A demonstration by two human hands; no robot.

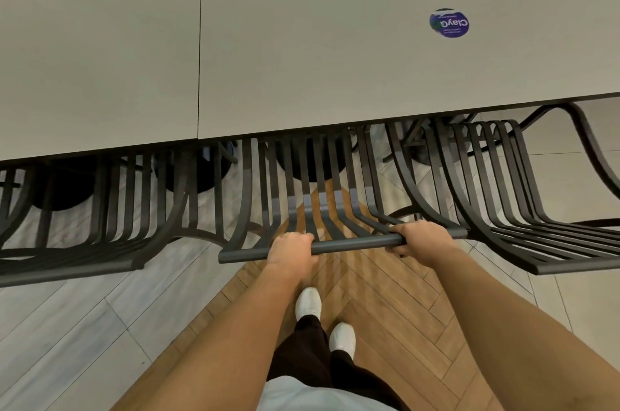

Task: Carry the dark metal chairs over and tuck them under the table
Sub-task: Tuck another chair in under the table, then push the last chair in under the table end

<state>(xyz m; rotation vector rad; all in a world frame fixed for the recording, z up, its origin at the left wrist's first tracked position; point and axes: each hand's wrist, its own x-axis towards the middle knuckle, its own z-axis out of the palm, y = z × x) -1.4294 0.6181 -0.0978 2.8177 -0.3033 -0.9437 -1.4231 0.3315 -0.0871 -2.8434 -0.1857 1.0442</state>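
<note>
Left hand point(291, 248): your grip curls round the chair's top rail point(352, 245).
Right hand point(421, 236): same rail, fingers wrapped.
Chair point(315, 175): seat partly under the bench point(302, 51).

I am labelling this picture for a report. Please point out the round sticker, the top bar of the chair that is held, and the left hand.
round sticker point(449, 23), head view, its middle.
top bar point(355, 246), head view, bare stretch between the hands.
left hand point(291, 248), head view, its back.

Grey tile point(84, 320), herringbone wood floor point(379, 303)
</note>
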